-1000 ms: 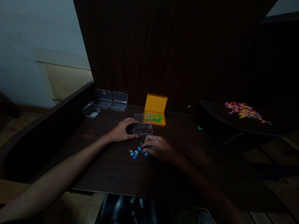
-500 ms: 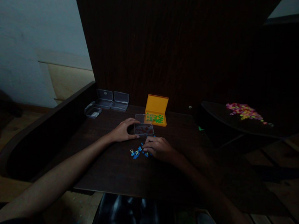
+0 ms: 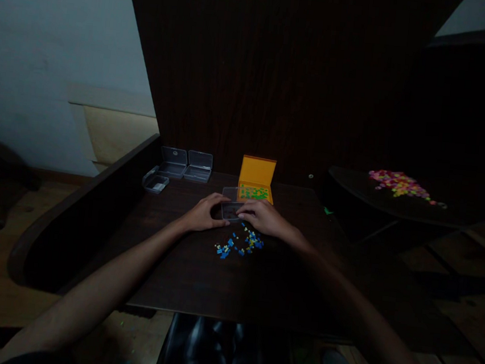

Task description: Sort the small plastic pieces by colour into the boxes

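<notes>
My left hand (image 3: 202, 213) curls around the left side of a small clear plastic box (image 3: 230, 210) on the dark table (image 3: 199, 275). My right hand (image 3: 261, 217) lies over the right part of that box, fingers bent with the tips together above it; what they hold is hidden. The box's contents are covered by the hand. A scatter of small blue and yellow beads (image 3: 239, 244) lies on the table just in front of both hands. Behind the box stands an open orange case (image 3: 255, 185) with green beads in it.
Two open clear boxes (image 3: 186, 164) and a third small one (image 3: 155, 182) sit at the table's back left. A pile of pink and yellow beads (image 3: 399, 184) lies on a dark side surface at the right. A dark wooden panel rises behind.
My right hand left the blue bead pile and rose to the clear box, now covering it. More of the blue and yellow beads show. My left hand stayed on the box.
</notes>
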Tool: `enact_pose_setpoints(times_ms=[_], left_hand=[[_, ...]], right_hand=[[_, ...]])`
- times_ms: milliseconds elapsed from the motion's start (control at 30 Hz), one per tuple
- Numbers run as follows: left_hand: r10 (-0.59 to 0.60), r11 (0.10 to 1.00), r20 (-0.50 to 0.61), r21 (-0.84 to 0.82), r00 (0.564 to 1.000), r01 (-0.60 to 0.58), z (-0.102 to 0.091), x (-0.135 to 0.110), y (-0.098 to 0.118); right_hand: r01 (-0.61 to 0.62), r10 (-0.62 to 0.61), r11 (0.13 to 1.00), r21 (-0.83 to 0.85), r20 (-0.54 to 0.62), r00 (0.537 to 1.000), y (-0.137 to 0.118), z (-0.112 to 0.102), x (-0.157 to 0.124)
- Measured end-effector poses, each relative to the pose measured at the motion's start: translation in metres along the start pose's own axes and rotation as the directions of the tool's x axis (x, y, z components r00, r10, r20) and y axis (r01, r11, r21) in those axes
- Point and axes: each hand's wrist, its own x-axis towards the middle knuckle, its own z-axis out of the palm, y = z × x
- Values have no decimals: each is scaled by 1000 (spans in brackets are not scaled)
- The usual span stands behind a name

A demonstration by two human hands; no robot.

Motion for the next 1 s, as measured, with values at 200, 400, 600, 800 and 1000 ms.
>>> enact_pose_setpoints(times_ms=[200, 400, 600, 800, 1000], left_hand=[[0, 1000, -10, -14, 1000, 0, 2, 0, 0], [-17, 999, -7, -39, 1000, 17, 4, -1, 0], [-26, 998, 0, -54, 1000, 26, 4, -1, 0], [-34, 998, -6, -55, 999, 34, 4, 0, 1], [-23, 998, 3, -58, 1000, 24, 3, -1, 2]], right_hand=[[31, 13, 975, -222, 196, 981, -4, 0, 27], [55, 34, 951, -306, 277, 960, -10, -1, 35], [74, 20, 935, -346, 260, 965, -11, 4, 37], [59, 1, 950, -306, 192, 981, -2, 4, 35], [37, -15, 985, -168, 128, 992, 7, 2, 32]])
